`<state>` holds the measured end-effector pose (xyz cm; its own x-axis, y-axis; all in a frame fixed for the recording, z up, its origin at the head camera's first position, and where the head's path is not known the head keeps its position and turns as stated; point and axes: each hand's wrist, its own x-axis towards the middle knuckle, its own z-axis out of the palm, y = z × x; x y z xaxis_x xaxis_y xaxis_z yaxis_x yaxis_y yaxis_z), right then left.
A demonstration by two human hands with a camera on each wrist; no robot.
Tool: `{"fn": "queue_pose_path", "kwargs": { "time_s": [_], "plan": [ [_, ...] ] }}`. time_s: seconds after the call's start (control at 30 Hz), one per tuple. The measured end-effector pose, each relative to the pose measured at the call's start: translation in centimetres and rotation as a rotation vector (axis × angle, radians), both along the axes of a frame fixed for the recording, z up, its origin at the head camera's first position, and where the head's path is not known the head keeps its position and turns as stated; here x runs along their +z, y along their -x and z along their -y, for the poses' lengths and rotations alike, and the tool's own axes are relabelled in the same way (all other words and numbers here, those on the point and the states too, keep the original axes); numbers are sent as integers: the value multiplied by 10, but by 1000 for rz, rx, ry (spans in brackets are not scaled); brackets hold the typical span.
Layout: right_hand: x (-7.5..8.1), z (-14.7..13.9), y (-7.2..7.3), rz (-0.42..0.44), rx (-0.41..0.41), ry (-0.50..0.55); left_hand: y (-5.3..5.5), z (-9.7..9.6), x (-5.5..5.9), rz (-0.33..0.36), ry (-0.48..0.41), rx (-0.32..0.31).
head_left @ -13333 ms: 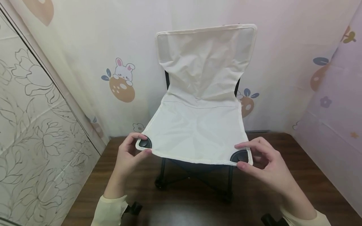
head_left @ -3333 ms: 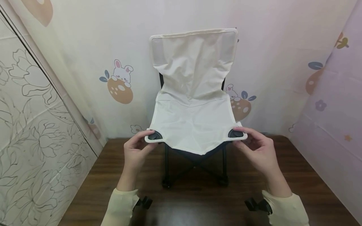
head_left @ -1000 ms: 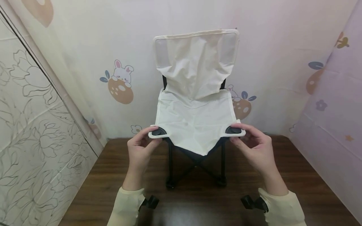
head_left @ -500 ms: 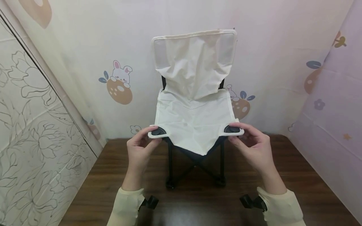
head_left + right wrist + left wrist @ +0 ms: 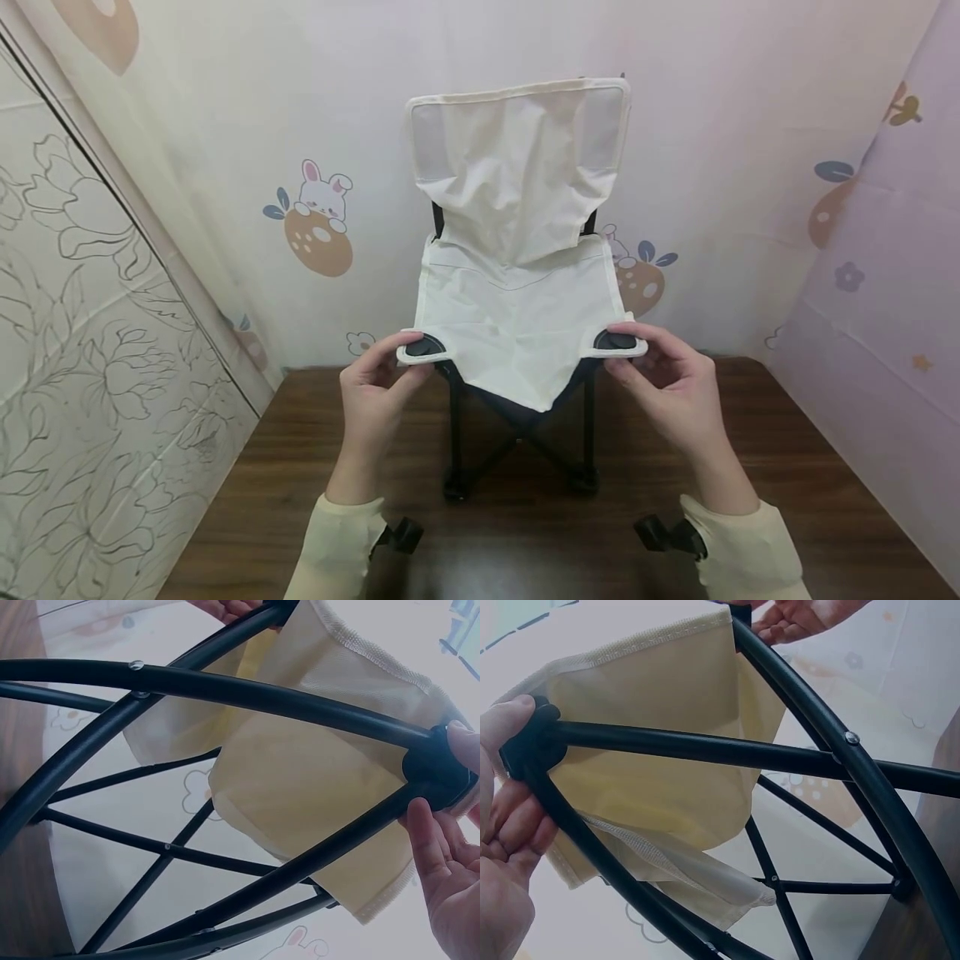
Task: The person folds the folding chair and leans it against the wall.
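A folding camp chair (image 5: 517,317) with cream fabric stands facing me, its crossed black tube legs (image 5: 705,746) below the seat. My left hand (image 5: 372,396) pinches the seat's front left corner, fingers over the black patch (image 5: 425,345) and thumb beneath. Opposite, my right hand (image 5: 672,392) grips the front right corner in the same way at its black patch (image 5: 617,340). In the wrist views each hand is around a black plastic joint (image 5: 437,769) where two tubes meet. Between the hands the seat's front edge droops to a point.
The chair's feet (image 5: 457,487) rest on a dark wooden tabletop (image 5: 517,550). Close behind hangs a pale curtain (image 5: 187,250) printed with rabbits and fruit. A flower-patterned panel (image 5: 90,375) slants along the left side, and a lilac curtain (image 5: 877,333) along the right.
Since the oldest frame both hands have come closer together with the corners, and the seat front has gone from nearly straight to sagging. Over the last second they barely move.
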<state>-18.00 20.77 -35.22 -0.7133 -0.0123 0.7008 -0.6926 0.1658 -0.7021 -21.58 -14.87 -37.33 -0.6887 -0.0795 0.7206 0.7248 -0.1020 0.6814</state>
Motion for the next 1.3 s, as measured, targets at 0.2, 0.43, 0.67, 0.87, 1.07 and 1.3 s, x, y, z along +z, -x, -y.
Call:
{"fn": "queue_pose_path", "kwargs": {
  "time_s": [0.2, 0.43, 0.67, 0.87, 1.07, 1.3],
  "plan": [
    [1, 2, 0, 4, 3, 12, 1, -2, 0, -8, -9, -4],
    [2, 4, 1, 11, 25, 35, 3, -3, 1, -31, -23, -37],
    [2, 5, 1, 0, 28, 44, 1, -5, 4, -31, -19, -36],
    [2, 6, 2, 9, 16, 39, -1, -6, 6, -5, -16, -29],
    [3, 7, 2, 2, 19, 40, -2, -7, 7, -3, -21, -40],
    [3, 8, 2, 9, 5, 28, -3, -7, 7, -7, -14, -36]
  ]
}}
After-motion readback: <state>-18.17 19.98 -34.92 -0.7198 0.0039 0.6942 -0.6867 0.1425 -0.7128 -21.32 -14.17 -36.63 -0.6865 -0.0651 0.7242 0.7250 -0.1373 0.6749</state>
